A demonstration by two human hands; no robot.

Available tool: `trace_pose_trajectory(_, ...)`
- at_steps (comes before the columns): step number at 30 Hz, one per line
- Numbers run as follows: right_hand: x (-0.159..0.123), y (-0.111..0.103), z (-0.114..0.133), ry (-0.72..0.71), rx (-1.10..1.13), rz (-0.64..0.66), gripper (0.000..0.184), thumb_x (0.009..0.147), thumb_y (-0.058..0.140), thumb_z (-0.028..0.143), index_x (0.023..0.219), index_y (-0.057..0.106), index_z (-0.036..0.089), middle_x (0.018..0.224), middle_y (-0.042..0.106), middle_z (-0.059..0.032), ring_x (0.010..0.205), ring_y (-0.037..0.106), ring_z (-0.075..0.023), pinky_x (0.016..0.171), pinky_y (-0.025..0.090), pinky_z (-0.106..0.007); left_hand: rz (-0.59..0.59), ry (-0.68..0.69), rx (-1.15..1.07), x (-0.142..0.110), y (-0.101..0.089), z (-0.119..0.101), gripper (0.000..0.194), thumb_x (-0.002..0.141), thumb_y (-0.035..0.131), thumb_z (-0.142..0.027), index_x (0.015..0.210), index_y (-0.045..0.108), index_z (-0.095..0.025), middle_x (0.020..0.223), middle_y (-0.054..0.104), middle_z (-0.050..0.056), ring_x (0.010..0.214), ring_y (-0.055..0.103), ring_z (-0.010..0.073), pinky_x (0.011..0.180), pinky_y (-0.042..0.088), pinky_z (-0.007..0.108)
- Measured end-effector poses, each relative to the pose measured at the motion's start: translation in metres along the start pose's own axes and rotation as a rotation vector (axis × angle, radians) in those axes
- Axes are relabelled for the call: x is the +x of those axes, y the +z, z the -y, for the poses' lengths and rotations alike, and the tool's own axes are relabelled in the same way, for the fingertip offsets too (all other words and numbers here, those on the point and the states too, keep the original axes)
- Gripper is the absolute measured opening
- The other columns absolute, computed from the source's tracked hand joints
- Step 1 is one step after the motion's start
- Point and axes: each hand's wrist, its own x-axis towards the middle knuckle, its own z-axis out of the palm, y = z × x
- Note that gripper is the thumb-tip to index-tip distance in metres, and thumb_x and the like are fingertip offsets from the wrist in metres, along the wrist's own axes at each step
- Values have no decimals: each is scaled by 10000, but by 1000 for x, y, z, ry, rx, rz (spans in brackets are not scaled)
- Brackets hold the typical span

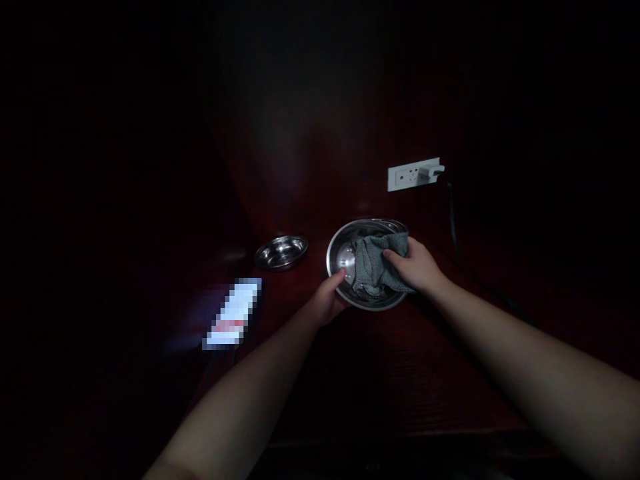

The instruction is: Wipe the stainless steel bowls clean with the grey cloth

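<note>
My left hand (330,300) grips the near left rim of a shiny metal bowl (345,248), its thumb over the inside and its fingers hidden beneath. The bowl is tilted so that its inside faces me. A grey-green cloth (377,263) lies bunched in the bowl, covering much of its inside. Holding the cloth at the bowl's right side is my right hand (417,267), with the thumb on top and the other fingers mostly out of sight.
A smaller shiny metal bowl (281,253) stands on the dark red table (400,373) to the left. Nearer is a lit, pixelated screen (233,313). A white wall socket (403,176) holds a plug with a dark cable (453,217) running down. The surroundings are very dark.
</note>
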Motion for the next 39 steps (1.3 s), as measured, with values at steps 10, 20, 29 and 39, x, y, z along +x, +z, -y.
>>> trace_pose_trajectory(10,0,0,0,6,18,22,316,722,570,328,971,602,135,968,666,-100,872,625,-220,807,471,-364,2,-1,-11,0,-2,1,440,803,505,-413,1113,593,-113,1101,648,134,1176,494,294,1029,317,465)
trace_pose_trajectory(20,0,0,0,2,13,29,284,726,558,311,948,600,139,933,664,-91,842,621,-212,790,475,-364,-36,1,-3,0,0,1,405,795,518,-416,1053,626,-124,1101,651,118,1166,503,289,1028,320,457)
trace_pose_trajectory(29,0,0,-1,6,31,44,281,707,568,295,943,602,147,900,666,-77,805,623,-205,777,482,-371,-12,2,-12,1,-4,2,445,803,505,-417,1132,585,-128,1131,634,135,1171,497,296,1020,323,474)
trace_pose_trajectory(39,0,-3,1,11,-32,83,261,693,565,253,932,596,154,866,662,-69,756,621,-199,726,485,-350,-20,-37,1,2,-4,-1,467,801,495,-451,1116,593,-121,1113,641,139,1166,500,303,1013,322,482)
